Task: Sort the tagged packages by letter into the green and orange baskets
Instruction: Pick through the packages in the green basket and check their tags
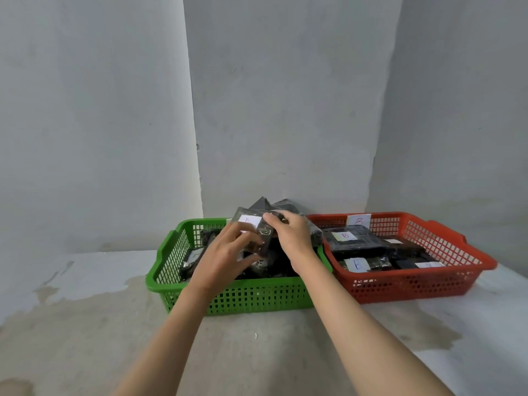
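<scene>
Orange plastic basket (445, 247) on the bench already has several B-tagged black packages. Both hands, left hand (225, 252) and right hand (288, 235), pinch one black plastic-wrapped tagged package (253, 228) above the green plastic basket (257, 298), where plenty look unsorted.

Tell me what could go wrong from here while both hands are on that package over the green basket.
1. The white tag on the held package is blurred and close to the fingers of the left hand, so its letter could be misread and the package mis-sorted.
2. The right hand pinches only the package's top edge; the slick wrap might slip.
3. Packages heaped at the back of the green basket could slide over into the orange basket.
</scene>
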